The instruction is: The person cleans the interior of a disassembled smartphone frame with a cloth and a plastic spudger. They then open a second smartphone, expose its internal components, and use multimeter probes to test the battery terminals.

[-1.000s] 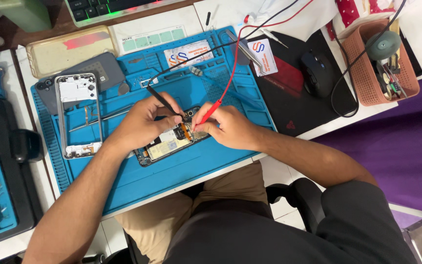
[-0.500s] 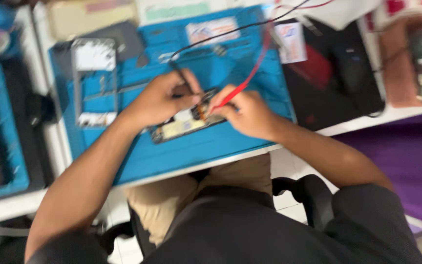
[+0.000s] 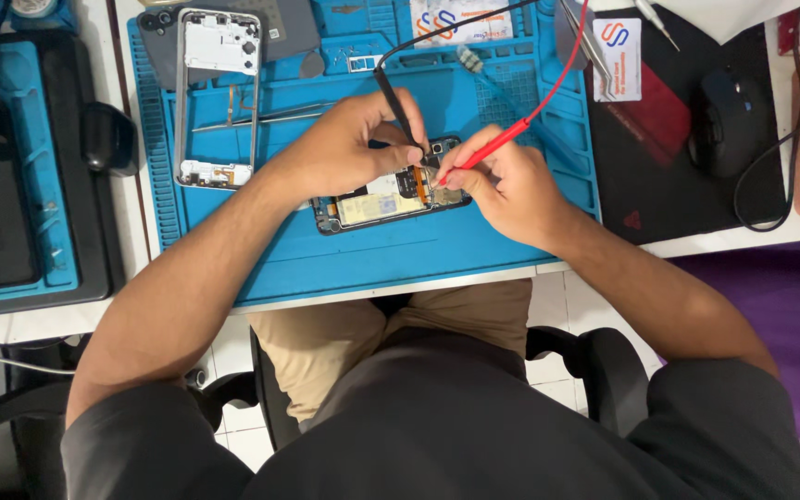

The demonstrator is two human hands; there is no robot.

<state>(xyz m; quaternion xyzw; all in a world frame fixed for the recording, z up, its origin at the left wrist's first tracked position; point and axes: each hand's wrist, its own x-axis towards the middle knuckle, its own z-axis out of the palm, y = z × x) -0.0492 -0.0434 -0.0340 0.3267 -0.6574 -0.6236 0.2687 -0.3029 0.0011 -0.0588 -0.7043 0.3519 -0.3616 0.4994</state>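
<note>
An opened phone with its board and battery exposed lies on the blue work mat. My left hand holds a black test probe with its tip down on the phone's upper end. Facing it, my right hand grips a red test probe, whose tip touches the board close to the black one. A black lead and a red lead run from the probes up to the top of the view.
A phone frame and a grey back cover lie at the mat's upper left, thin tools beside them. A black mouse sits on a dark pad at right. At left, a black tray holds a second blue mat.
The camera has come closer and shifted, so the mat fills more of the view. Both hands stay on the phone with the probes, tips now closer together.
</note>
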